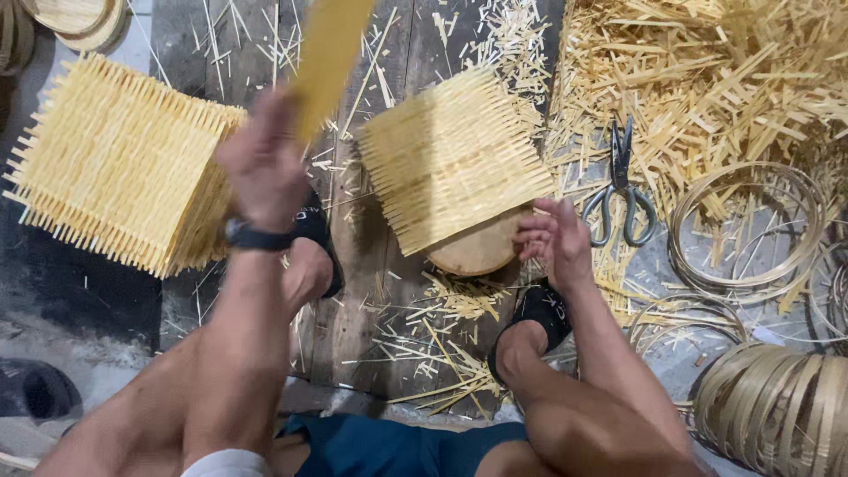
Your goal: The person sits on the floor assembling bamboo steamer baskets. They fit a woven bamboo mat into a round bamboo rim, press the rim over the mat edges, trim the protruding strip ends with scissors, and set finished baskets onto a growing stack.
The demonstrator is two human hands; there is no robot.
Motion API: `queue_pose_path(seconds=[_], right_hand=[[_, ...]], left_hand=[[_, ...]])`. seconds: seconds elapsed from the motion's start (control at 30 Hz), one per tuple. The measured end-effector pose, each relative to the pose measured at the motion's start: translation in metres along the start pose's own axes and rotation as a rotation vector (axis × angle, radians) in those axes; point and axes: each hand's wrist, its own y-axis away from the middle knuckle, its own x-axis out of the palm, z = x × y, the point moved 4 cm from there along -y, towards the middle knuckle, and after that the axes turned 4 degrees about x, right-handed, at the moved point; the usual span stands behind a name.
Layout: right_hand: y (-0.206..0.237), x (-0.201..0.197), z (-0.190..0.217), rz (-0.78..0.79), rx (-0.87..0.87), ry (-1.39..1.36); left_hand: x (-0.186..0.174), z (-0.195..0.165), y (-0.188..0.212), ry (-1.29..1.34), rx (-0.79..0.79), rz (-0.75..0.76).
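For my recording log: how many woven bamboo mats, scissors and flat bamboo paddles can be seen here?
Woven bamboo mats: 2, a stack and one on the round block
Scissors: 1
Flat bamboo paddle: 1, in the left hand
Total: 4

woven mat (455,159) on round block (477,250), mat stack (124,163) left, scissors (621,181) right, strip coils (777,411) far right

left wrist: a dark, narrow band (256,236) wraps it, like a watch strap or bracelet; its face is not visible.
left hand (262,163): bare, no glove or ring to be seen, blurred.
right hand (554,238): bare, no glove, wrist without any band.
arms: bare to the lower edge of the view.
legs: bare knees and shins.
shorts: dark teal-blue cloth (389,446).
feet: black slip-on sandals (541,311), one on each foot, with a small pale marking on the strap.
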Motion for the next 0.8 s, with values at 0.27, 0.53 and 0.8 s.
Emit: queue_pose_path(seconds=[0.27, 0.53, 0.8], right_hand=[[-0.042, 0.016, 0.04, -0.332, -0.357, 0.781], [-0.021, -0.043, -0.017, -0.103, 0.043, 0.709], [0.023, -0.069, -0.034, -0.023, 0.095, 0.845]], left_hand=[[-0.124, 0.05, 0.026, -0.552, 0.042, -0.286], [0.04, 0.073, 0.124, -0.118, -0.596, 0.103], [0.175, 0.073, 0.163, 0.517, -0.973, 0.464]])
